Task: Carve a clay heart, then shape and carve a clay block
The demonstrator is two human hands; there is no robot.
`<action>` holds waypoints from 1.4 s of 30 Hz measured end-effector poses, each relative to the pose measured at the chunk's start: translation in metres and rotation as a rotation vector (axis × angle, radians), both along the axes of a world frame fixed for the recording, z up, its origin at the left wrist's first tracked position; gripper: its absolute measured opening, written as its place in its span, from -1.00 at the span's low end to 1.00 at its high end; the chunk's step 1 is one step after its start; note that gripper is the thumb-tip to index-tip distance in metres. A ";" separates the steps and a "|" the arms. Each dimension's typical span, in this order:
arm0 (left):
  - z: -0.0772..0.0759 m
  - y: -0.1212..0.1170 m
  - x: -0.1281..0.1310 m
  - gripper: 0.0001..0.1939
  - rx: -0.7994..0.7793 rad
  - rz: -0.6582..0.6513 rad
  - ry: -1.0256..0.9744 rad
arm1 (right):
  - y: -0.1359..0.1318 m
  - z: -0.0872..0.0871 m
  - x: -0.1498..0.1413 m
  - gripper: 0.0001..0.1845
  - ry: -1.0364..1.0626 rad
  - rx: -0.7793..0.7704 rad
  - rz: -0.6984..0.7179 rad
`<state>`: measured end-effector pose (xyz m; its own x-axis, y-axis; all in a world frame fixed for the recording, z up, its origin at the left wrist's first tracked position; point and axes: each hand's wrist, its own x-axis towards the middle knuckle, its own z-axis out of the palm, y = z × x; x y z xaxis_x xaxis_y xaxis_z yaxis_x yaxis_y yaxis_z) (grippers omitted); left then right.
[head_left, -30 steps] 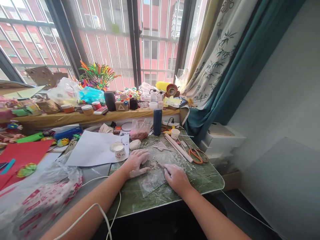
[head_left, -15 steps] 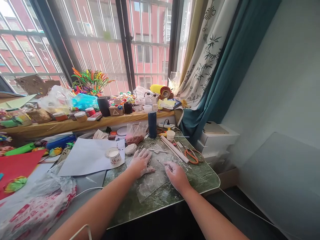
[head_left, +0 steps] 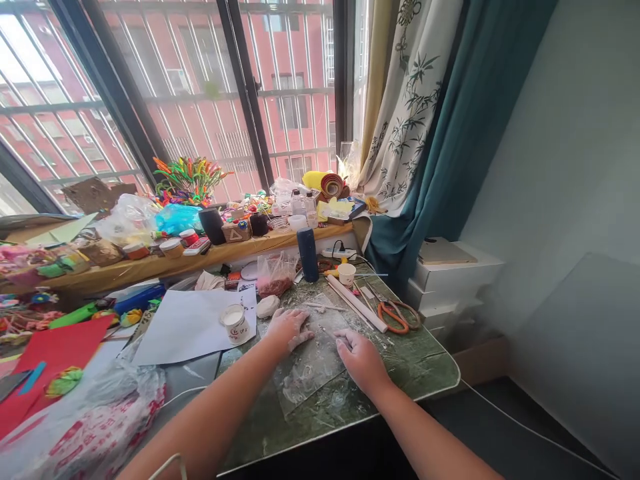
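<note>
My left hand [head_left: 289, 329] lies flat with spread, powder-dusted fingers on a clear plastic sheet [head_left: 310, 367] spread over the green marbled table [head_left: 410, 363]. My right hand [head_left: 361, 357] rests on the sheet's right side with its fingers curled; a thin tool [head_left: 327, 329] pokes out from under the fingertips. A lump of white dough [head_left: 267, 305] sits just beyond the left hand. A small paper cup of white powder [head_left: 235, 322] stands to the left on a white paper sheet [head_left: 193, 323].
Orange-handled scissors [head_left: 397, 315], a white stick [head_left: 356, 303], a small cup [head_left: 347, 273], a dark blue bottle [head_left: 307, 253] and a plastic bag [head_left: 274, 272] lie behind. Red paper [head_left: 50, 360] and a printed plastic bag [head_left: 95, 417] fill the left. White boxes [head_left: 450, 273] stand on the right.
The camera tilted up and shifted slightly. My right hand drew back a little from the middle of the sheet; my left hand stays flat on it.
</note>
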<state>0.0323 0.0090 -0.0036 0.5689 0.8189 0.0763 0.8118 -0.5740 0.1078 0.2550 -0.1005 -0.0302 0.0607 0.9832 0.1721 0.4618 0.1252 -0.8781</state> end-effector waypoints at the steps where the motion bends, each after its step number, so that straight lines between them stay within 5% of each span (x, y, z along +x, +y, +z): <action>1: 0.003 0.002 -0.002 -0.52 0.002 0.007 -0.014 | -0.001 -0.001 0.001 -0.64 0.018 0.004 0.005; 7: 0.023 -0.018 -0.045 -0.60 0.118 0.143 -0.224 | -0.006 -0.008 0.005 -0.59 0.062 0.013 0.060; 12: 0.015 -0.043 -0.074 -0.62 0.163 0.165 -0.375 | 0.009 -0.013 -0.007 -0.55 -0.208 0.121 0.167; 21: -0.009 -0.035 -0.065 -0.78 0.158 0.012 -0.432 | 0.027 -0.023 -0.020 -0.40 -0.625 0.267 0.357; 27: -0.006 -0.037 -0.066 -0.78 0.158 -0.024 -0.451 | 0.026 -0.019 -0.018 -0.45 -0.551 0.264 0.379; 32: -0.005 -0.033 -0.069 -0.77 0.175 -0.003 -0.501 | 0.026 -0.013 -0.012 -0.55 -0.371 0.214 0.266; 39: -0.012 -0.037 -0.062 -0.79 0.133 -0.144 -0.359 | 0.027 -0.018 -0.017 -0.55 -0.499 0.195 0.282; 42: -0.019 -0.037 -0.065 -0.73 0.118 -0.085 -0.339 | 0.030 -0.021 -0.019 -0.58 -0.559 0.183 0.278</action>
